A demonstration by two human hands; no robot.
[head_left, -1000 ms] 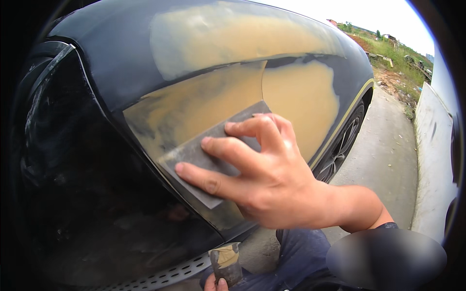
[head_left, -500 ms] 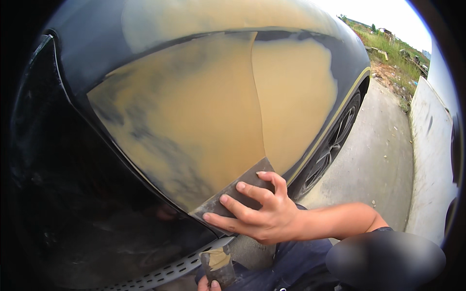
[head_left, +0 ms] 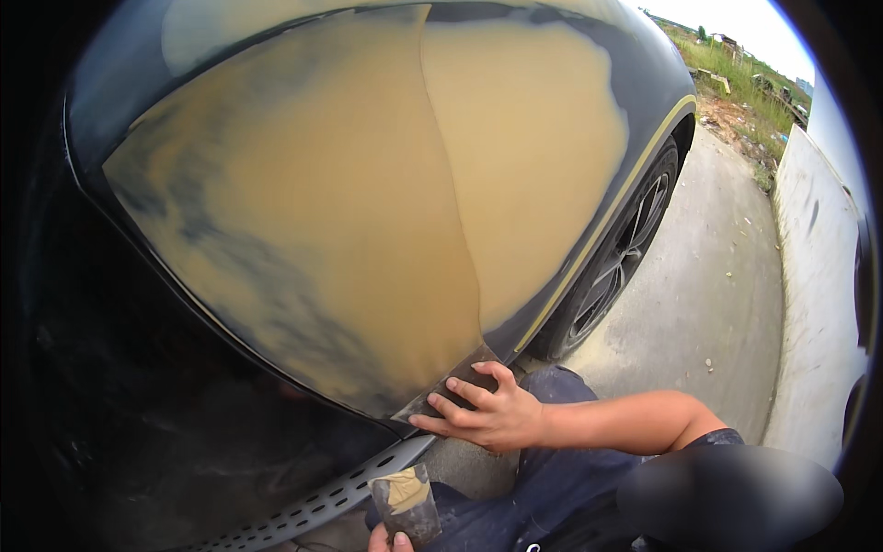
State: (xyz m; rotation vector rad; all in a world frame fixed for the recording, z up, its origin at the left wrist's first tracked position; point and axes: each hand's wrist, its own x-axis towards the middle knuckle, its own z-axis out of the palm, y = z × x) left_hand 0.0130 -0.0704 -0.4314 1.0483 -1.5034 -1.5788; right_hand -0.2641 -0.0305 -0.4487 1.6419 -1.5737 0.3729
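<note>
Dark-grey rectangular flat spreader: likely light, springy; best held across broad face. Right hand: fingers splayed there, thumb hidden. Left hand pinches tan-smeared dark square plate.

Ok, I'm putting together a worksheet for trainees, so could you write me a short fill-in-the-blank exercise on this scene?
1. The right hand holds a dark spreader at the ____ (upper or lower) end of the tan coating.
2. The left hand holds a dark plate bearing paste of much the ____ (same or opposite) colour as the coating.
3. In the picture, the wheel is on the coating's ____ (left or right) side.

Missing words: lower; same; right.
</note>
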